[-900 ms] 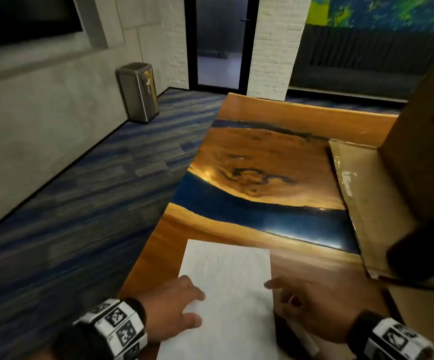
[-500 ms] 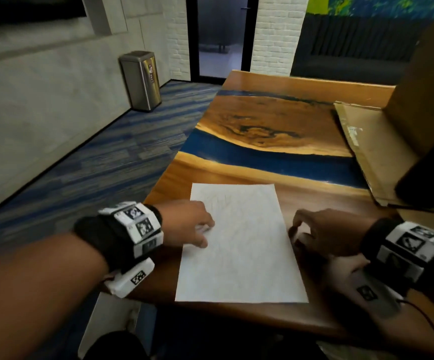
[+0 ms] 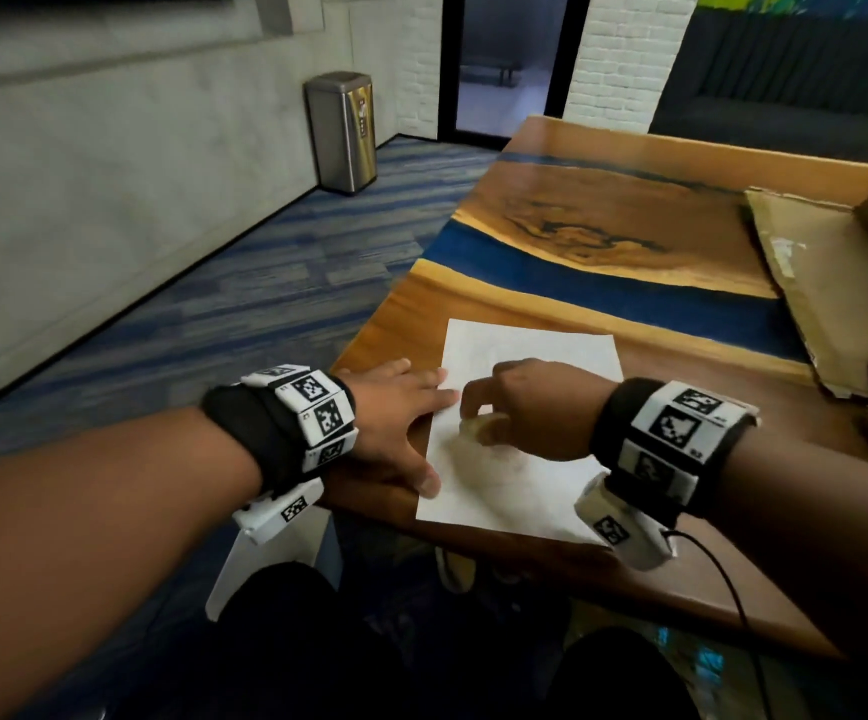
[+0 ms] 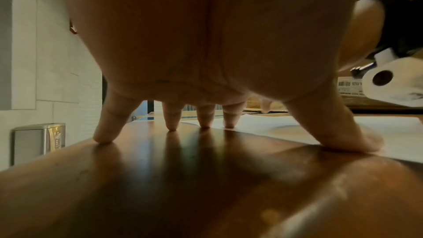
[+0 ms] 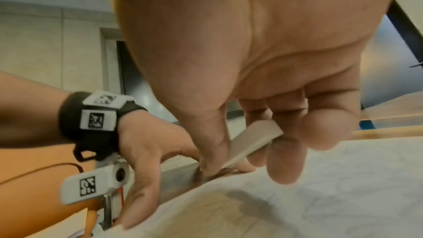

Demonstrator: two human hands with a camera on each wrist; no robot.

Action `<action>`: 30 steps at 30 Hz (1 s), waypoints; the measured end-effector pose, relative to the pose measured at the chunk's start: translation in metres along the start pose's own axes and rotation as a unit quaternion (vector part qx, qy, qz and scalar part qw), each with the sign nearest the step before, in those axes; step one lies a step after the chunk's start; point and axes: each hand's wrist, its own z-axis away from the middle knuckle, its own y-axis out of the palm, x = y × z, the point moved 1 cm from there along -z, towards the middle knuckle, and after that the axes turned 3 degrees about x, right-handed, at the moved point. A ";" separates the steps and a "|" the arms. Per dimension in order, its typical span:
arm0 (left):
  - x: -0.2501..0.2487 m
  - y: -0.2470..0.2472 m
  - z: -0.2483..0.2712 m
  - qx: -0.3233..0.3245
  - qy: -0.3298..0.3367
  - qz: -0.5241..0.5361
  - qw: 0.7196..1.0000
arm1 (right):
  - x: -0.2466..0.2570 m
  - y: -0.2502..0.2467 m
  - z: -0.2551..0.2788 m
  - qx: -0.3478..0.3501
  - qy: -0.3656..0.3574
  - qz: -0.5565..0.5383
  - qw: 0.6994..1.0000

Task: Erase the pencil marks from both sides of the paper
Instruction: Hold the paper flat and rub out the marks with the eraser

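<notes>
A white sheet of paper (image 3: 535, 350) with faint pencil marks lies near the front left corner of the wood and blue resin table (image 3: 603, 226). My left hand (image 3: 405, 423) lies flat with fingers spread, its thumb and fingertips pressing the sheet's left edge. In the left wrist view the thumb (image 4: 357, 142) rests on the paper (image 4: 297, 126). My right hand (image 3: 515, 407) is over the sheet's middle and pinches a pale eraser (image 3: 476, 426), whose lower end touches the paper. The right wrist view shows the eraser (image 5: 254, 138) held between thumb and fingers above the paper (image 5: 320, 187).
An open cardboard box (image 3: 826, 283) lies on the table's right side. The table's left edge (image 3: 369, 330) runs just beside my left hand. A steel bin (image 3: 340, 132) stands on the carpet by the wall. A thin cable hangs from my right wrist.
My right hand came from the table beside the paper's right edge onto the sheet, now pinching the eraser. My left hand spread flat along the paper's left edge.
</notes>
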 end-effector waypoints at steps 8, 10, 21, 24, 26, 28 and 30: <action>0.007 0.000 -0.001 -0.002 0.024 0.034 0.999 | 0.019 0.014 -0.028 -0.033 -0.002 -0.002 0.999; 0.007 -0.001 -0.001 -0.001 0.025 0.024 0.999 | 0.016 0.011 -0.032 -0.032 -0.004 0.003 0.999; 0.005 -0.002 -0.001 0.002 0.023 0.002 1.000 | 0.003 0.007 -0.037 -0.035 -0.017 0.034 0.999; 0.005 -0.002 -0.002 0.001 0.022 0.001 1.000 | -0.003 0.007 -0.039 -0.053 0.012 0.032 0.998; 0.006 -0.004 0.000 0.008 0.026 0.015 1.000 | 0.016 0.016 -0.028 -0.021 -0.078 0.007 0.997; 0.006 -0.004 -0.001 0.012 0.030 0.017 0.999 | 0.021 0.019 -0.024 -0.002 -0.115 0.004 0.993; 0.006 -0.003 -0.004 0.011 0.030 -0.001 1.000 | 0.007 0.011 -0.034 -0.032 -0.056 0.028 0.998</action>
